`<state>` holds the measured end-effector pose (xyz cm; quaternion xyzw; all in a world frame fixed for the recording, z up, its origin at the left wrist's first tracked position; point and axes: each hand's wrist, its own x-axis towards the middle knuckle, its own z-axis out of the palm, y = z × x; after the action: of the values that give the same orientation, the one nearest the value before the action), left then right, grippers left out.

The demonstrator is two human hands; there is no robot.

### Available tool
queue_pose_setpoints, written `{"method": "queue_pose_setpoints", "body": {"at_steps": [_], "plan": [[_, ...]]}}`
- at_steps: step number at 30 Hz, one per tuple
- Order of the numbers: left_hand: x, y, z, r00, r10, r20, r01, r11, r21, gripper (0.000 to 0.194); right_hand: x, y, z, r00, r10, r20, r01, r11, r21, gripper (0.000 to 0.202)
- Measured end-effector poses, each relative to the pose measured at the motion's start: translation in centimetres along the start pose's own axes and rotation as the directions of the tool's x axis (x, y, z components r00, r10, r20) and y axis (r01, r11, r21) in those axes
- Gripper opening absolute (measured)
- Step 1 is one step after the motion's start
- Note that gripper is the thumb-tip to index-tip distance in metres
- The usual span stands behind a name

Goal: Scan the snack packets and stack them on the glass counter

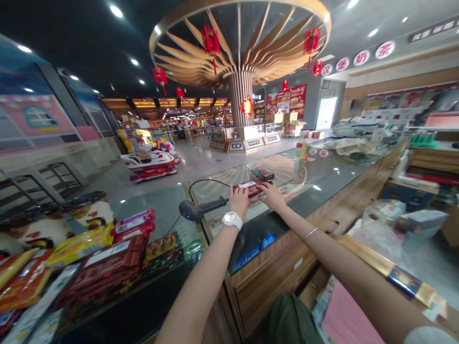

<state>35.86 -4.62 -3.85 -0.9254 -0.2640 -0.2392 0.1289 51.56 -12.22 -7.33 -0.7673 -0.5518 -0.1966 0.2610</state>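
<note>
A dark red snack packet (252, 187) with a white label lies flat at the glass counter (211, 191). My left hand (239, 199), with a white watch on its wrist, has its fingers curled over the packet's left end. At the right end my right hand (273, 197) grips it too; the thumbs' hold is hard to see. Just beyond are a few more packets (263, 174), dark and blue. A black barcode scanner (193, 209) lies left of my left hand, its handle pointing toward it.
Dark red packets (107, 263), yellow packets (81, 244) and other snacks pile up at the left. Blue packages (253, 252) sit under the glass near me. White plastic bags (358, 129) lie farther along the counter. An open-topped carton area with a plastic bag (380, 234) is at the right.
</note>
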Motion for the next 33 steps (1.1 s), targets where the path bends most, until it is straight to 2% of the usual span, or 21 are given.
{"method": "queue_pose_setpoints", "body": {"at_steps": [6, 11, 19, 25, 29, 33], "plan": [[-0.2, -0.2, -0.2, 0.996, 0.06, -0.059, -0.058, 0.998, 0.038, 0.029, -0.2, 0.3, -0.1, 0.998, -0.033, -0.048, 0.031, 0.999, -0.031, 0.04], [-0.5, -0.5, -0.6, 0.985, 0.119, -0.124, -0.113, 0.992, 0.055, 0.033, -0.6, 0.0, -0.2, 0.989, -0.065, -0.133, 0.058, 0.997, -0.052, 0.043], [-1.3, -1.6, -2.9, 0.942, 0.254, -0.22, -0.237, 0.966, 0.104, 0.03, -1.7, -1.4, -2.0, 0.923, -0.221, -0.315, 0.226, 0.974, -0.023, 0.038], [-3.5, -3.3, -6.0, 0.904, 0.338, -0.261, -0.295, 0.936, 0.19, 0.027, -2.3, -4.4, -4.2, 0.866, -0.315, -0.389, 0.314, 0.947, -0.069, 0.032], [-5.7, -5.3, -8.6, 0.907, 0.312, -0.284, -0.257, 0.942, 0.215, 0.028, -1.7, -7.5, -5.5, 0.833, -0.392, -0.391, 0.394, 0.916, -0.081, 0.033], [-8.4, -7.7, -10.9, 0.917, 0.263, -0.3, -0.202, 0.954, 0.22, 0.029, -0.8, -10.9, -5.7, 0.791, -0.468, -0.394, 0.481, 0.874, -0.071, 0.032]]}}
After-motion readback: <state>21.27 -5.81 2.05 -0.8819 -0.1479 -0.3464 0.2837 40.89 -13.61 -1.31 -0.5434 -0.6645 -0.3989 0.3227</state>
